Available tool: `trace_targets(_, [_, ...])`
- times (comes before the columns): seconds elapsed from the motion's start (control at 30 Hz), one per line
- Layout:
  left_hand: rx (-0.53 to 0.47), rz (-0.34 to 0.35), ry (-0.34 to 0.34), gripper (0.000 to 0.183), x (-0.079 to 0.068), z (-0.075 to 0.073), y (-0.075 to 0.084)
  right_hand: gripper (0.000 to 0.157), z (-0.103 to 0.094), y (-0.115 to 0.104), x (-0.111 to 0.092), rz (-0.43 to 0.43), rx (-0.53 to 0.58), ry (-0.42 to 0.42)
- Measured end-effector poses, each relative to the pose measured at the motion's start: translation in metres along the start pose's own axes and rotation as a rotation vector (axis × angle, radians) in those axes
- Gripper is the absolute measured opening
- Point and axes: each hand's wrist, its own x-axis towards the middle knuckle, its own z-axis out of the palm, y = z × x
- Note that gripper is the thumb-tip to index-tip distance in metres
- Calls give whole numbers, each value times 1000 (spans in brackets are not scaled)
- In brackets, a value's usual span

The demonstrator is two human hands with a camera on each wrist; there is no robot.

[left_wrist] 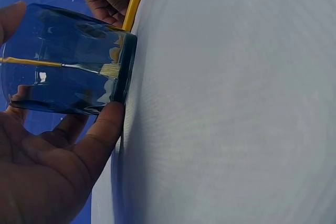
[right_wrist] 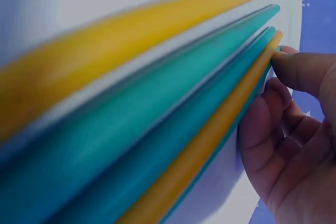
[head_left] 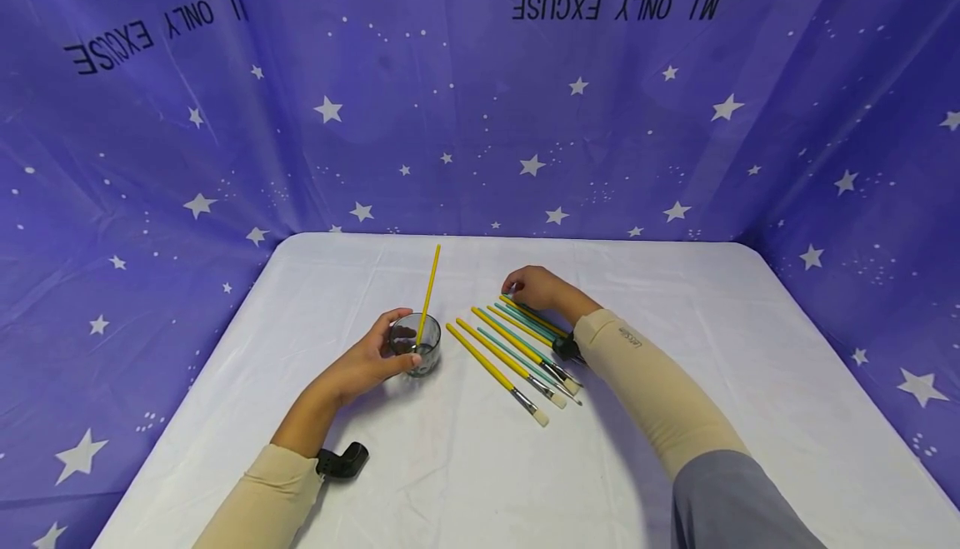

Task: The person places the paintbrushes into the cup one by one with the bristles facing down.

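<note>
My left hand (head_left: pixel 372 357) holds a clear, dark-tinted glass (head_left: pixel 429 357) from its left side, fingers and thumb curled round it. One yellow paintbrush (head_left: pixel 429 291) leans in the glass, its pale bristles (left_wrist: pixel 110 70) down at the bottom. To the right of the glass lies a row of yellow and teal paintbrushes (head_left: pixel 491 362), handle tips pointing away and bristles toward the near right. At the far end of that row, my right hand (head_left: pixel 536 289) pinches the handle tip of the outermost teal paintbrush (right_wrist: pixel 279 49). Most of that brush is hidden behind its neighbours.
A white cloth (head_left: pixel 465 482) covers the table. Purple star-printed curtain (head_left: pixel 480 116) hangs behind and at both sides. Black wrist cameras (head_left: pixel 343 461) sit on both forearms; the right one is just over the row of brushes.
</note>
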Motion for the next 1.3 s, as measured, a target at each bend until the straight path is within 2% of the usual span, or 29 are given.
trace_targets(0.33, [6, -7, 1, 80, 0, 1, 3, 20, -2, 1, -1, 7, 31, -22])
trace_targets(0.53, [17, -12, -5, 81, 1, 1, 0, 20, 1, 8, -1, -24, 16, -24])
trace_targets(0.87, [19, -8, 0, 80, 0, 0, -1, 18, -1, 7, -3, -26, 68, -35])
trace_targets(1.3, [11, -5, -3, 79, -1, 1, 0, 21, -20, 2, -13, -3, 120, -23])
